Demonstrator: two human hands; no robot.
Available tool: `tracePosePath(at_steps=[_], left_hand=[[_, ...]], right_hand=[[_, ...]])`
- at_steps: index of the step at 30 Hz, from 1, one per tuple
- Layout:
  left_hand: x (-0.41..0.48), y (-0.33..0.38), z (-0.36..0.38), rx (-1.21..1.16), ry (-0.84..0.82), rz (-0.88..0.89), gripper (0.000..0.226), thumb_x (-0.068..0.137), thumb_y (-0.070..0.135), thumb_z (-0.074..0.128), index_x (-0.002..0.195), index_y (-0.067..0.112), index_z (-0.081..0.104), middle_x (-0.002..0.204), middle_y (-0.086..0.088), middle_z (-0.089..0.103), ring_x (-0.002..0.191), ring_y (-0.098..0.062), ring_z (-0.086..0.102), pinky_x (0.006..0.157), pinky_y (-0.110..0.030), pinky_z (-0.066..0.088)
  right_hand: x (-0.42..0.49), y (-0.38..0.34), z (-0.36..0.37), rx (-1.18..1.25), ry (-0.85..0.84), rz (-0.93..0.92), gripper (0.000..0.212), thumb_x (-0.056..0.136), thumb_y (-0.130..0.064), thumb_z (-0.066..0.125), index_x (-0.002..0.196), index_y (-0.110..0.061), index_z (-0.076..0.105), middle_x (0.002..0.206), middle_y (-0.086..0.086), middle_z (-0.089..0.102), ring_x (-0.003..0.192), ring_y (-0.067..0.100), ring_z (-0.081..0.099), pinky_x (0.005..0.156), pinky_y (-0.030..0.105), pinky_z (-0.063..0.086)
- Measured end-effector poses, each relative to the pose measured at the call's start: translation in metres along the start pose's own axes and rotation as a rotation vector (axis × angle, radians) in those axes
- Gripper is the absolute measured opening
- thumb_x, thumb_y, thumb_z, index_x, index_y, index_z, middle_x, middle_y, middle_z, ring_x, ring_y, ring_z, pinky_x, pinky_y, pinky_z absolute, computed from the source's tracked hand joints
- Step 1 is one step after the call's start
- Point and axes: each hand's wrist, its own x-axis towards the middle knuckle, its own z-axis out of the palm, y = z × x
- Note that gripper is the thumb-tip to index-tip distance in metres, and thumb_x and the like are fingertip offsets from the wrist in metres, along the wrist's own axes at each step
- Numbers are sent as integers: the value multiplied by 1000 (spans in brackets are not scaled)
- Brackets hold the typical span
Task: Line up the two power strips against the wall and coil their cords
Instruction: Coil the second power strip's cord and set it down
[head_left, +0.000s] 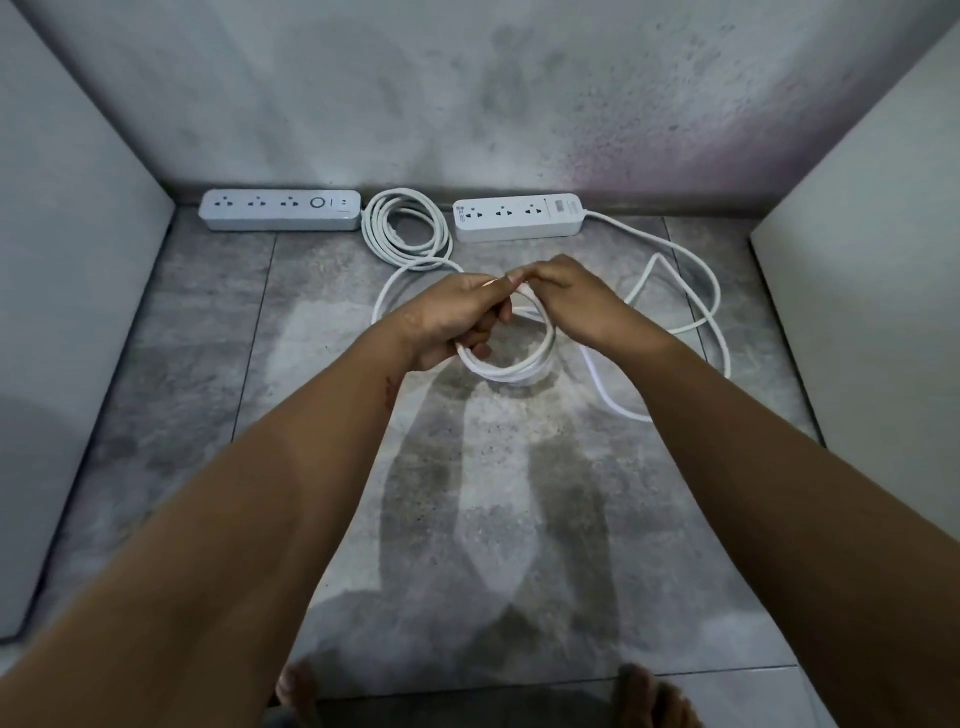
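cord (618, 408), white and thin, trails loose from the right power strip (519, 217); left hand (447, 319) curled round its small coil (511, 370), right hand (576, 304) pinching the top.

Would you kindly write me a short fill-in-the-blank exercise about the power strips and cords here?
1. The left strip and right strip both lie against the ____.
2. The finished coil lies ____ the two strips.
3. The loose cord trails from the ____ strip.
4. The loop gripped by the left hand and right hand is ____ in colour.
Missing words: wall; between; right; white.
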Motion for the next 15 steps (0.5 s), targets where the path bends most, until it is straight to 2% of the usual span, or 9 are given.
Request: tracePosePath(at_steps=[2, 4, 7, 9, 11, 13, 15], left_hand=[[1, 1, 0, -24, 18, 12, 45, 98, 47, 49, 69, 12, 50, 43, 7, 25, 39, -9, 19, 50, -26, 25], [2, 2, 1, -42, 30, 23, 47, 98, 48, 48, 68, 12, 50, 42, 7, 25, 38, -8, 19, 49, -26, 26], [4, 2, 2, -59, 27, 24, 44, 99, 46, 47, 70, 12, 52, 43, 8, 26, 39, -8, 20, 49, -26, 28], [5, 2, 1, -81, 32, 21, 38, 99, 43, 48, 77, 13, 56, 44, 9, 28, 40, -7, 22, 46, -24, 31], [7, 1, -2, -80, 60, 32, 30, 99, 40, 50, 83, 15, 52, 44, 10, 32, 40, -7, 24, 45, -23, 34], [9, 1, -7, -79, 84, 37, 27, 98, 35, 55, 82, 18, 41, 45, 10, 35, 41, -7, 26, 49, -27, 35], [11, 3, -10, -33, 106, 47, 24, 98, 26, 58, 82, 17, 41, 47, 9, 42, 42, -6, 31, 53, -29, 36]], right_hand=[[-4, -6, -4, 155, -55, 65, 43, 103, -38, 35, 93, -18, 72, 83, 6, 67, 70, 9, 57, 68, 29, 43], [-7, -8, -8, 246, -130, 142, 43, 101, -48, 35, 102, -21, 68, 95, 4, 69, 76, 12, 62, 73, 30, 47], [-7, -3, -7, 304, -234, 176, 34, 91, -44, 52, 111, -20, 65, 107, -3, 69, 88, 16, 68, 84, 34, 50], [-7, 2, -5, 310, -226, 192, 36, 87, -42, 63, 115, -20, 61, 104, -1, 71, 88, 16, 69, 76, 29, 51], [-7, 5, -3, 322, -177, 188, 30, 91, -35, 65, 112, -14, 60, 92, 1, 69, 79, 16, 68, 62, 23, 47], [-8, 9, 1, 345, -136, 182, 19, 94, -22, 62, 107, -9, 60, 82, 3, 65, 74, 19, 65, 62, 26, 47], [-9, 12, 5, 376, -110, 178, 11, 96, -14, 58, 105, -8, 60, 79, 3, 63, 68, 17, 63, 63, 27, 49]])
